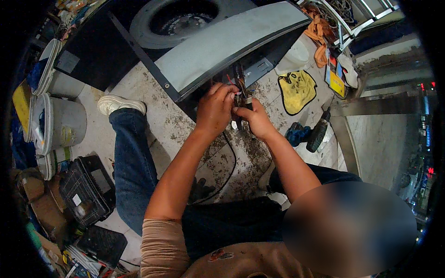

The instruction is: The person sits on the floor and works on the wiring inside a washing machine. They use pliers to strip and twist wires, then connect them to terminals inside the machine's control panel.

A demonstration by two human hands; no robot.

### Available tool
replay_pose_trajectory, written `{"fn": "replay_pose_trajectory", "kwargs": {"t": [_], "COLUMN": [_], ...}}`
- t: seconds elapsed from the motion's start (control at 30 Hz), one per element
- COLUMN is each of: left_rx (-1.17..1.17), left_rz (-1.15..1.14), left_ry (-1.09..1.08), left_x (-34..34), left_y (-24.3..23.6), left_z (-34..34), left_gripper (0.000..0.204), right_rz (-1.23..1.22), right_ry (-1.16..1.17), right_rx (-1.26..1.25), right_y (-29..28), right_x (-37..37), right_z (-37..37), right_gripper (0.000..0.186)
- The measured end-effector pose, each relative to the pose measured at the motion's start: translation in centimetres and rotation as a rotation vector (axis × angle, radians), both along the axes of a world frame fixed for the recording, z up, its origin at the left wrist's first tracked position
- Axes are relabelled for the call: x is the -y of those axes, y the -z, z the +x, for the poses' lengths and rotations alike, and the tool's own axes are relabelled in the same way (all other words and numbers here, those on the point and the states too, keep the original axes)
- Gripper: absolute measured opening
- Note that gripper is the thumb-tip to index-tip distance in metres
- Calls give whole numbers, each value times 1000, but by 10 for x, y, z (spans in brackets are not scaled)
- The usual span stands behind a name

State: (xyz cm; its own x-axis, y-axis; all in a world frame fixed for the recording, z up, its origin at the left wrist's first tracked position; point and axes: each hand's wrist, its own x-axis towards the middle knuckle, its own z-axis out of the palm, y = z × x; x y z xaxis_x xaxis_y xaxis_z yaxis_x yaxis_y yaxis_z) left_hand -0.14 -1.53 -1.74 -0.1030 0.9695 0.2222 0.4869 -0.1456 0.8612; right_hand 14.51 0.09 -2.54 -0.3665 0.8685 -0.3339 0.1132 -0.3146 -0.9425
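Note:
Both hands meet at the open underside of a large grey and black housing (pixel 232 44). My left hand (pixel 214 110) is closed, its fingertips pinching a thin wire beside a bundle of wires (pixel 239 76) that hangs from the opening. A short red wire shows just above those fingers. Close by on the right, my right hand (pixel 256 120) is closed around a dark hand tool that looks like pliers (pixel 239 103). Its upper end reaches the wires by the left fingertips. Fingers partly hide the tool and the wire ends.
Dirt is scattered over the tiled floor, where a black cable (pixel 234 157) curves below my hands. To the right lie a yellow cloth (pixel 296 92) and a cordless drill (pixel 318 132). White buckets (pixel 67 123) and a black tool case (pixel 88 190) stand left.

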Motion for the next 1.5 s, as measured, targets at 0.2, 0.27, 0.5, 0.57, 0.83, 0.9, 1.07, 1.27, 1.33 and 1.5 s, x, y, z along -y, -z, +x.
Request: {"fn": "replay_pose_trajectory", "kwargs": {"t": [0.2, 0.27, 0.5, 0.57, 0.83, 0.9, 1.07, 1.27, 1.33, 1.5], "left_rx": [29, 38, 95, 57, -38, -37, -127, -383, -460, -527], "left_rz": [8, -3, -69, -62, 76, 73, 82, -30, -156, -292], "left_ry": [8, 12, 40, 37, -58, -64, -58, 49, 126, 199], "left_x": [0, -1, -2, -2, 1, 0, 4, 53, 77, 111], "left_y": [0, 2, -3, -3, 3, -2, -12, -43, -48, -30], "left_z": [0, -1, -4, -5, 3, 6, 3, 14, 13, 7], "left_gripper": [15, 15, 12, 11, 12, 12, 18, 38, 32, 23], "right_rz": [19, 20, 27, 11, 113, 297, 385, 151, 28, -87], "right_ry": [25, 27, -7, 2, 4, 84, 413, 653, 720, 568], "right_rx": [21, 36, 106, 57, 59, 225, 124, 262, 210, 562], "right_y": [5, 5, 26, 28, 15, 9, 4, 66, 79, 137], "right_x": [0, 1, -1, 1, 1, 3, 15, 15, 21, 47], "right_z": [-3, -4, -4, -7, -13, -19, -6, 62, 70, 93], "right_gripper": [28, 29, 32, 32, 33, 39, 56, 51, 44, 53]}}
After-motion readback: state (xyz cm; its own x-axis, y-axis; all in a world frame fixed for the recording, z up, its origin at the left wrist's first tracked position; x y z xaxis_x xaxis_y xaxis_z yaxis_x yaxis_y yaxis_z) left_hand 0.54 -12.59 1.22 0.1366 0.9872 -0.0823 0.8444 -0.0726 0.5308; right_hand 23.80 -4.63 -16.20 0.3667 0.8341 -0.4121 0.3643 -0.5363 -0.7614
